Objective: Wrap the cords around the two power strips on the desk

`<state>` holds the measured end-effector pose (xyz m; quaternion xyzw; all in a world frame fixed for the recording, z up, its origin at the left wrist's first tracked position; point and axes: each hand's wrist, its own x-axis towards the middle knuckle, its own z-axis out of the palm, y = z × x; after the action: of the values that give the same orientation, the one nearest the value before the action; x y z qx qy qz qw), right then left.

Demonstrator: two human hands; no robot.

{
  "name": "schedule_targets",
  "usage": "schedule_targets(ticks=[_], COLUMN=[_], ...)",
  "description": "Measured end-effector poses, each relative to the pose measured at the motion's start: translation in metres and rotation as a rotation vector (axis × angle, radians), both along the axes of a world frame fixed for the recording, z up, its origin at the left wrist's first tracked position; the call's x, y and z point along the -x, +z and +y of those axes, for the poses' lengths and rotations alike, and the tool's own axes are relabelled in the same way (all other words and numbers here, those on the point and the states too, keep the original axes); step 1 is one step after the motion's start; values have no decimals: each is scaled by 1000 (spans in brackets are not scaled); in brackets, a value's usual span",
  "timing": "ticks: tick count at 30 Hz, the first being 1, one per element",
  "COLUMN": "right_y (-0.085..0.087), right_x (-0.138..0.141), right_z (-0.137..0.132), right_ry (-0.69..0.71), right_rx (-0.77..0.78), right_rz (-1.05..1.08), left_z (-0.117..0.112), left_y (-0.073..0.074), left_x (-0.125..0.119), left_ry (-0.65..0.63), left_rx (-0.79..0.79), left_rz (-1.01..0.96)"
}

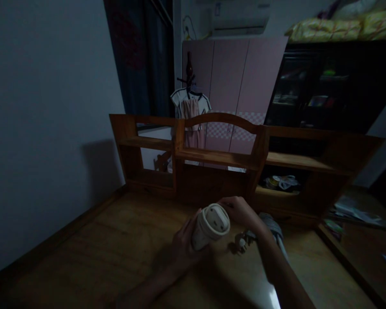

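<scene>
My left hand [184, 244] is wrapped around a pale, lidded cup [201, 235], which is tilted so that its top faces me. On the round lid [216, 218] are a raised white piece and several small dark openings. My right hand [239, 210] is closed at the lid's far right rim, its fingertips partly hidden behind the cup. Below my right forearm lies a small dark object with a pale round end [242, 243], too dim to name. A coiled grey cable or hose [272, 224] rests beside it, partly covered by the forearm.
The wooden surface [93, 253] ends at a wooden shelf unit [217, 158]. One right-hand cubby holds a plastic bag [287, 182]. A white wall [51, 107] stands at left. Papers [355, 210] lie on a lower surface at right. Behind are clothes [191, 107] and a pink wardrobe [228, 77].
</scene>
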<state>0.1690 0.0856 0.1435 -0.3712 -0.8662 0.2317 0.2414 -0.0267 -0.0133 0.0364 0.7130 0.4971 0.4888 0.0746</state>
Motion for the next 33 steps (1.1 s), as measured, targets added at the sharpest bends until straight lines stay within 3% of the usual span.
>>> schedule_targets(ticks=[7, 14, 20, 25, 33], right_y=[-14, -36, -34, -34, -37], right_x=[17, 27, 32, 37, 47], right_z=[-11, -8, -15, -19, -19], right_ry=[-215, -181, -143, -160, -188], right_rx=[-165, -212, -189, -294, -323], right_rz=[-339, -420, -456, -490, -576], left_z=[15, 22, 23, 22, 19], left_y=[-14, -3, -9, -9, -1], left_x=[-2, 10, 10, 5, 5], left_ry=[76, -16, -13, -11, 125], left_rx=[148, 323, 386, 341, 340], left_rz=[-367, -566, -611, -569, -459])
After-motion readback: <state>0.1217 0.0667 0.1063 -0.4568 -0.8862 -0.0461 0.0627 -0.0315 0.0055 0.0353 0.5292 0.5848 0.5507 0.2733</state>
